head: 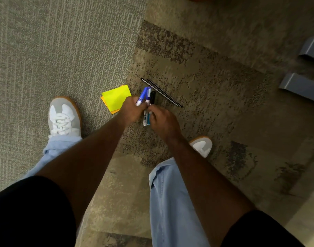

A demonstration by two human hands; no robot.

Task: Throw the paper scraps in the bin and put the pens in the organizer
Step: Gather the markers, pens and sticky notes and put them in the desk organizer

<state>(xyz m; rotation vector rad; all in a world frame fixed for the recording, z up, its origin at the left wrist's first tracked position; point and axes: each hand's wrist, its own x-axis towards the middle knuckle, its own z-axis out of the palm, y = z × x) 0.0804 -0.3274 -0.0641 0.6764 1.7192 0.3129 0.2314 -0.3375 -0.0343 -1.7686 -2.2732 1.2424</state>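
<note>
I look down at a carpeted floor. My left hand [132, 109] is closed around a bundle of marker pens [146, 97] with blue, purple and black caps that stick out past the fingers. My right hand [161, 120] meets the same bundle from the right, its fingers on the white barrels [146, 118] at the lower end. Just beyond the markers, two thin black pens [161, 92] lie side by side on the carpet. A yellow paper square [116, 98] lies on an orange one, left of my left hand. No bin or organizer is in view.
My two white shoes [64, 118] [201, 146] and light blue trouser legs stand on either side of the hands. Two grey metal furniture feet [302, 85] sit at the right edge. The carpet is patterned in grey and brown.
</note>
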